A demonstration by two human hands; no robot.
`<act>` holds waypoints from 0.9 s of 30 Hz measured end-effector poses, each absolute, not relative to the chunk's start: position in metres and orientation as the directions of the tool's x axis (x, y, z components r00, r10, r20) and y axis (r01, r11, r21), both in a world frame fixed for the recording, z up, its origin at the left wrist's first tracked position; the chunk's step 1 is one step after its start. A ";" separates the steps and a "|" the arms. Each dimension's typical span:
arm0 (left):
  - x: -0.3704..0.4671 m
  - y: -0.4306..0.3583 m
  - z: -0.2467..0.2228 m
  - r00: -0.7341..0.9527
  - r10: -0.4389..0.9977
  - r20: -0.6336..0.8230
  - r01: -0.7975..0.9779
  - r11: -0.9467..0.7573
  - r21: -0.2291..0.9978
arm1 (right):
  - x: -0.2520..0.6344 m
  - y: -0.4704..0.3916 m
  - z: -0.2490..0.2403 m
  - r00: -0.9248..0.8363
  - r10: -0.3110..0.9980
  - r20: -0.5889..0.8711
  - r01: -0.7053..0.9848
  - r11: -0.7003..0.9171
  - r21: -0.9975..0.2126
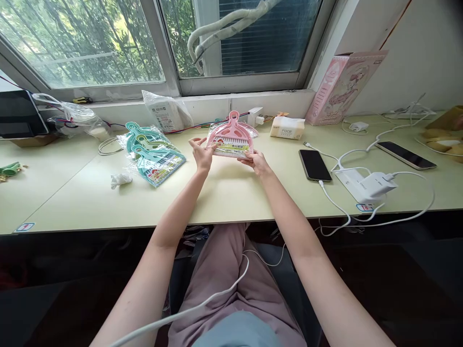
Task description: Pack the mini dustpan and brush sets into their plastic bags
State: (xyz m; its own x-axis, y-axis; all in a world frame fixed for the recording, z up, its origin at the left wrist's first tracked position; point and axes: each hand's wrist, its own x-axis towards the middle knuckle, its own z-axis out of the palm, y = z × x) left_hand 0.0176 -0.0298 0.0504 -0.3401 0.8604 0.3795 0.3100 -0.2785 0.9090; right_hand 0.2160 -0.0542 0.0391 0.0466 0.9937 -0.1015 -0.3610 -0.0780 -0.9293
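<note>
A pink dustpan-and-brush set [233,140] with a printed label is held up over the table, handle pointing away from me. My left hand [202,153] pinches its lower left corner, thumb on the front. At the lower right corner, my right hand [256,161] grips it the same way. Left of my left hand lies a pile of teal and green dustpan sets [159,161] in clear wrapping. Behind the pink set, some clear wrapping shows near the wall.
The pale table [231,202] runs along a window. A tissue pack [287,127], a black phone [314,165], a power strip [356,185] with white cables and a second phone [405,155] are on the right. Crumpled plastic [121,180] lies left; a pink box [343,89] stands behind.
</note>
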 end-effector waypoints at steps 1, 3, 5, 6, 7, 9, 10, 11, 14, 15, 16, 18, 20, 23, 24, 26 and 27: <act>0.016 -0.027 0.050 -0.359 0.881 0.307 0.237 -0.232 0.943 | 0.216 -0.054 0.039 0.055 0.994 -0.097 -0.360 -0.071 -0.930; 0.012 -0.021 0.049 -0.313 0.943 0.113 0.068 -0.097 0.993 | 0.216 -0.053 0.037 0.066 0.993 -0.095 -0.346 -0.066 -0.936; 0.005 -0.016 0.048 -0.170 0.984 -0.049 -0.048 0.042 0.998 | 0.218 -0.052 0.036 0.054 0.993 -0.103 -0.311 -0.081 -0.947; 0.001 -0.015 0.048 -0.102 0.991 -0.083 -0.067 0.076 0.995 | 0.219 -0.052 0.035 0.034 0.994 -0.105 -0.286 -0.092 -0.954; -0.002 -0.014 0.049 -0.056 0.995 -0.086 -0.069 0.082 0.994 | 0.220 -0.052 0.033 0.010 0.994 -0.105 -0.259 -0.098 -0.961; -0.005 -0.015 0.049 -0.047 0.998 -0.047 -0.044 0.045 0.998 | 0.222 -0.051 0.032 -0.031 0.996 -0.087 -0.214 -0.091 -0.972; -0.005 -0.016 0.050 -0.062 0.998 -0.024 -0.028 0.023 0.999 | 0.223 -0.051 0.031 -0.042 0.997 -0.070 -0.199 -0.077 -0.977; -0.003 -0.017 0.050 -0.070 0.998 -0.004 -0.013 0.003 1.000 | 0.223 -0.051 0.030 -0.039 0.998 -0.050 -0.185 -0.057 -0.981; 0.009 -0.024 0.049 -0.039 0.999 0.028 0.017 -0.027 0.999 | 0.222 -0.049 0.028 0.060 0.998 -0.005 -0.146 0.004 -0.989; 0.014 -0.026 0.049 -0.029 0.999 0.033 0.030 -0.032 0.999 | 0.221 -0.048 0.027 0.107 0.994 -0.005 -0.134 0.010 -0.991; 0.019 -0.029 0.049 -0.031 0.999 0.036 0.048 -0.034 0.998 | 0.219 -0.047 0.026 0.146 0.989 -0.011 -0.126 0.008 -0.992; 0.027 -0.034 0.050 -0.074 0.997 0.027 0.086 -0.021 0.996 | 0.218 -0.045 0.024 0.184 0.983 -0.024 -0.122 -0.001 -0.993; 0.031 -0.039 0.051 -0.114 0.993 0.017 0.115 -0.004 0.993 | 0.217 -0.043 0.023 0.189 0.982 -0.018 -0.125 0.006 -0.992; 0.032 -0.044 0.053 -0.090 0.994 0.066 0.165 -0.050 0.985 | 0.216 -0.042 0.022 0.191 0.982 -0.001 -0.125 0.023 -0.992; 0.032 -0.045 0.052 -0.073 0.992 0.100 0.188 -0.085 0.978 | 0.216 -0.042 0.022 0.192 0.981 0.004 -0.119 0.028 -0.992; 0.031 -0.044 0.049 -0.056 0.985 0.160 0.234 -0.143 0.962 | 0.215 -0.042 0.022 0.191 0.981 0.021 -0.099 0.040 -0.994; 0.031 -0.042 0.047 -0.058 0.982 0.179 0.251 -0.159 0.955 | 0.215 -0.042 0.022 0.190 0.981 0.030 -0.088 0.047 -0.995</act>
State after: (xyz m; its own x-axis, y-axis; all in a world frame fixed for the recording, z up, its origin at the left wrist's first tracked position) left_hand 0.0307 -0.0425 0.0471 -0.0579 0.9821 0.1792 0.2513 -0.1593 0.9547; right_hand 0.2150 -0.0419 0.0219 0.1897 0.9814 0.0299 -0.0877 0.0472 -0.9950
